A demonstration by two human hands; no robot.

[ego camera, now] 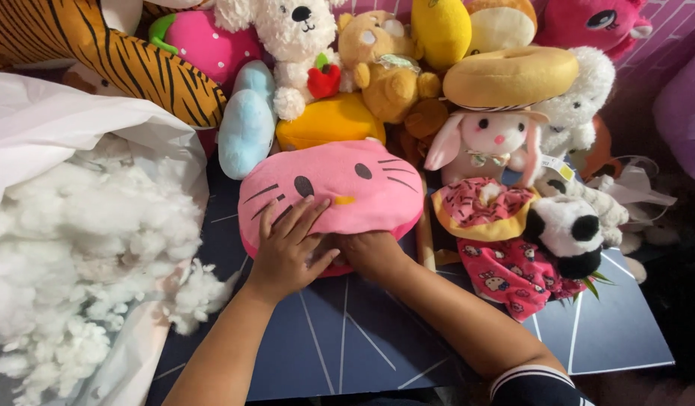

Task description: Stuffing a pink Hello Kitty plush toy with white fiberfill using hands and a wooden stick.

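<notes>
A pink cat-face plush cushion (340, 184) lies on a dark blue mat (347, 338) in front of me. My left hand (287, 248) rests flat on its lower left part, fingers spread over the whisker marks. At the cushion's lower edge my right hand (374, 252) presses in, its fingers tucked into or under the fabric and hidden. A large white bag (54, 120) of loose white stuffing (77, 240) lies open at my left.
Many plush toys crowd the back: a tiger (114, 53), a white dog (295, 37), a tan bear (381, 68), a white rabbit with a yellow ring hat (486, 135), a doughnut plush (483, 210), a panda (569, 229). Bits of stuffing lie on the mat.
</notes>
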